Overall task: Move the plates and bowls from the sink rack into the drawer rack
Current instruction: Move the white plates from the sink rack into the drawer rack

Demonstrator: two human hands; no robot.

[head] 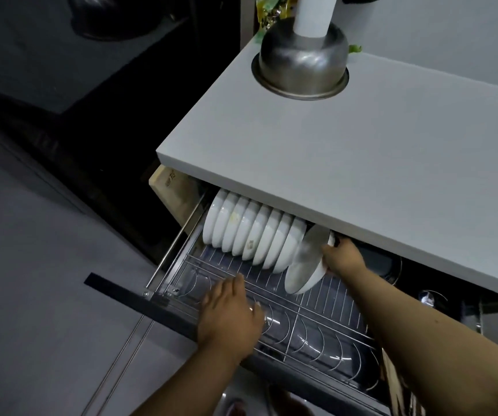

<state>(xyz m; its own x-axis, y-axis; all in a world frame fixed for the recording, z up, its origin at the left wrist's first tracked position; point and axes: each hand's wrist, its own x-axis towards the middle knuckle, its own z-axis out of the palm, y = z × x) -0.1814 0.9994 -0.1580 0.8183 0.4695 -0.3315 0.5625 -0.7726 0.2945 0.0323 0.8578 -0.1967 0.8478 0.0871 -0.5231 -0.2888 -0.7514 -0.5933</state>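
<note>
Slotting a white plate (304, 265) on edge beside the row of bowls (253, 232) in the drawer rack (316, 322) so the wires prop it, right hand (342, 256) fingers gripping its rim, left hand (229, 310) fingers relaxed over the rack's front wires

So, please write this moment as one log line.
right hand: holds white bowl | left hand: on drawer rack | step: slotting

Both my forearms show bare to the frame edge; no sleeves, watch or bracelets on either. Left hand (229, 313) and right hand (342, 259) ungloved. Possibly a ring on a left finger; too blurred to confirm.
</note>
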